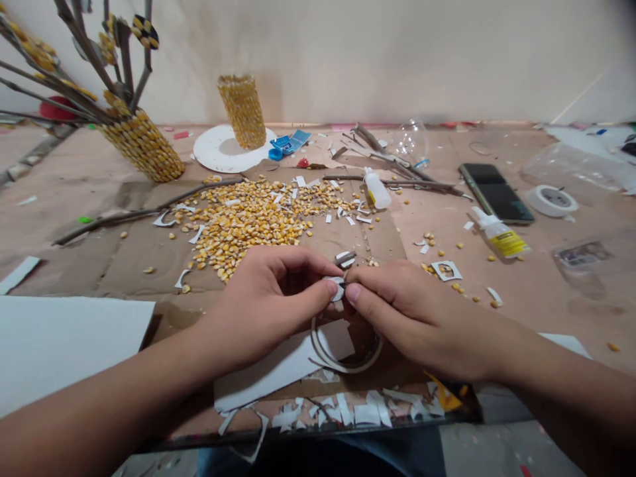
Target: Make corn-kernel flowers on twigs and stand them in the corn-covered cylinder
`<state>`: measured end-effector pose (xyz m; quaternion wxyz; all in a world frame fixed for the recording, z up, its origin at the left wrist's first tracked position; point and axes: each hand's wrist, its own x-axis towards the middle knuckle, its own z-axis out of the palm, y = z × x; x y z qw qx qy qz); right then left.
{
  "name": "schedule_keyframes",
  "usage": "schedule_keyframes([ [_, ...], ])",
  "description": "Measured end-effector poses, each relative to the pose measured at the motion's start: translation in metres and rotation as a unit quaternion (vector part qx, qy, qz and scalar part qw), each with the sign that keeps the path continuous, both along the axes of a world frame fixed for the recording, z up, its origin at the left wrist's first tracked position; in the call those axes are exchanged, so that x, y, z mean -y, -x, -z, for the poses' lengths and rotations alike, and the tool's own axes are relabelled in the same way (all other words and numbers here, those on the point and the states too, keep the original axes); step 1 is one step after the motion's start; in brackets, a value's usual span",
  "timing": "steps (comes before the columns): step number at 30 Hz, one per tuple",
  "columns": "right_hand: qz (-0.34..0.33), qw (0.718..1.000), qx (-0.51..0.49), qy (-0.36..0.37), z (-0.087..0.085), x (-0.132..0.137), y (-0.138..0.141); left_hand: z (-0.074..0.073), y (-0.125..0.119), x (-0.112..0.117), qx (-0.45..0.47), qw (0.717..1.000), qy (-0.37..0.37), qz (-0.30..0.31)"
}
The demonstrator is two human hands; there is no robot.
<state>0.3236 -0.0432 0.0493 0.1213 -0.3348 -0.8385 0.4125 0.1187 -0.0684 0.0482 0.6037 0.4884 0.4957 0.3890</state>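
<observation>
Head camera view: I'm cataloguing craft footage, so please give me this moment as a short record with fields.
Left hand: holds a small white piece
Right hand: at that piece; grip unclear
Corn: loose pile on cardboard
Vases: two, corn-covered, one holding branches
Bottles: two, with yellow labels
Right side: phone, tape roll
Near side: white paper scraps

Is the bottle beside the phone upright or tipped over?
Tipped over: the bottle lies on its side, its nozzle toward the picture's upper left.

head view, forward-down (seemingly close)
</observation>
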Motion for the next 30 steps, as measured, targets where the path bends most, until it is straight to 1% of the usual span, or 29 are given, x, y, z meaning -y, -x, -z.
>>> schedule_keyframes([
  [4, -0.009, 1.0, 0.003, -0.007, 0.0007, -0.0003, 0.0002, -0.001, -0.0005, -0.0003, 0.001, 1.0, 0.004, 0.001],
  [7, 0.004, 1.0, 0.009, -0.012, 0.0006, 0.0004, 0.0006, -0.0006, -0.0002, -0.0007, -0.005, 1.0, -0.001, 0.006],
  [14, 0.028, 0.999, 0.044, 0.008, -0.0026, 0.0015, 0.0023, 0.0031, 0.0022, -0.0004, -0.059, 0.996, -0.069, 0.02],
  [19, 0.029, 0.997, 0.061, 0.023, -0.0039, 0.0011, 0.0021, 0.0024, 0.0027, -0.0011, -0.073, 0.993, -0.083, 0.027],
  [24, 0.03, 0.997, 0.054, 0.036, -0.0049, 0.0008, 0.0024, 0.0027, 0.0023, -0.0015, -0.08, 0.991, -0.1, 0.033],
  [30, 0.036, 0.999, 0.02, 0.027, -0.0041, 0.0011, 0.0018, 0.0017, 0.0039, 0.0006, -0.096, 0.989, -0.108, 0.029],
])
